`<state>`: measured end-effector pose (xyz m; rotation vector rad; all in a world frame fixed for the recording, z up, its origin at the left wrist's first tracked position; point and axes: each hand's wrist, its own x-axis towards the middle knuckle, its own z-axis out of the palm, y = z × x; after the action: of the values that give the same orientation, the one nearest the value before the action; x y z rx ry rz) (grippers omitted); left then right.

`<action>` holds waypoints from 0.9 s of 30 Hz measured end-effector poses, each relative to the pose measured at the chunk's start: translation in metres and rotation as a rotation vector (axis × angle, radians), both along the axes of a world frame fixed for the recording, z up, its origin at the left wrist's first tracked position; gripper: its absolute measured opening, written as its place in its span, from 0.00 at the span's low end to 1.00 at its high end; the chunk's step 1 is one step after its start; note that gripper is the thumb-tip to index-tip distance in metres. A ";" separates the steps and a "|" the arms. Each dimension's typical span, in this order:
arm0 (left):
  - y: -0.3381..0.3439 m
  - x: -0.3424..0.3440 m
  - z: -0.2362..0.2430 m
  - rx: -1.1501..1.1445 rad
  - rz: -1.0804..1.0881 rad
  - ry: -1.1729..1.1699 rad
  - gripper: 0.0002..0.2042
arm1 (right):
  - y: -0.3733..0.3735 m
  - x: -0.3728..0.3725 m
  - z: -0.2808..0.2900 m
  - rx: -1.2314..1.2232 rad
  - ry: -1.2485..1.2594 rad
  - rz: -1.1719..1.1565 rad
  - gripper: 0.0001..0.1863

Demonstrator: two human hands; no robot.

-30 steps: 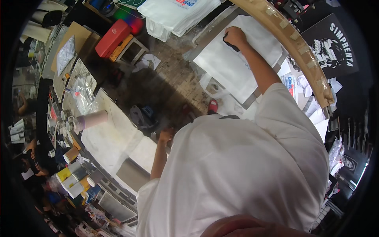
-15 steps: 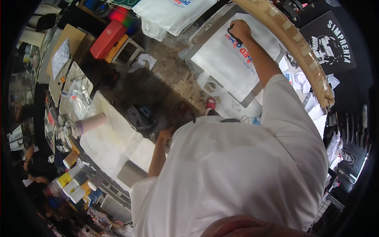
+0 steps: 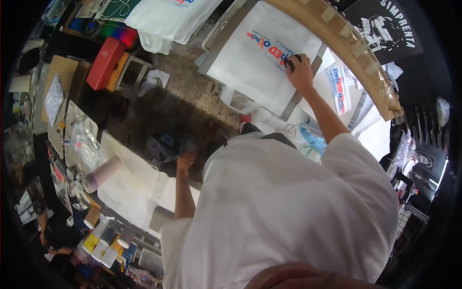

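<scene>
Upon the printed face of a white bag (image 3: 255,65), the right hand (image 3: 300,72) has its fingers curled around a small black object (image 3: 292,61), whose kind cannot be told. Half a second earlier this hand lay at the far end of the print; it now rests nearer the body, at the edge of the lettering, and more of the red and blue print (image 3: 269,48) is exposed. One second earlier the bag's upper face looked almost wholly white. The left hand (image 3: 186,160) remains low beside the torso, fingers bent; whether they grasp anything cannot be told. The bag lies flat on a gray board (image 3: 289,107), its handle loop (image 3: 239,101) hanging past the near left edge; its inside is hidden. To the right of the board lies another printed white piece (image 3: 339,90), and beyond it curves a taped cardboard strip (image 3: 358,45). Farther left, similar white bags form a stack (image 3: 166,21), and a closed red case (image 3: 105,62) sits on a wooden stool (image 3: 127,72). On the white table (image 3: 132,190) stands or lies a pink bottle (image 3: 105,173), contents concealed; near it, a clear plastic bag (image 3: 85,147) shows a red spot, inside or on its surface. Several tubs (image 3: 98,243), some yellow or gray, cluster at lower left, their contents unseen.
</scene>
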<state>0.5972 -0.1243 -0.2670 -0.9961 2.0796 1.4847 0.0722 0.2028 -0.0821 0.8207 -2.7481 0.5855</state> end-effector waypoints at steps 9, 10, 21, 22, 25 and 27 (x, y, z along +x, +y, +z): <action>0.029 -0.334 0.186 -0.044 0.157 0.740 0.07 | -0.177 -0.030 -0.008 -0.150 0.050 0.230 0.14; 0.036 -0.348 0.214 -0.045 0.154 0.727 0.07 | -0.170 -0.027 -0.012 -0.154 0.037 0.227 0.14; 0.038 -0.364 0.212 -0.168 -0.007 0.702 0.08 | -0.049 -0.033 -0.004 -0.033 0.037 -0.025 0.13; 0.040 -0.384 0.199 -0.259 -0.066 0.788 0.10 | -0.067 -0.026 -0.001 -0.100 0.084 0.105 0.14; 0.052 -0.449 0.193 -0.283 -0.045 0.728 0.10 | -0.124 -0.048 -0.018 -0.109 -0.015 0.145 0.15; 0.041 -0.472 0.168 -0.637 -0.222 0.643 0.12 | -0.151 -0.065 -0.023 -0.163 0.009 0.180 0.15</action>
<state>0.1253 -0.0830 -0.0991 -0.4543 3.1249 1.1296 0.0069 0.0520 -0.1047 1.0329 -2.5926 0.8253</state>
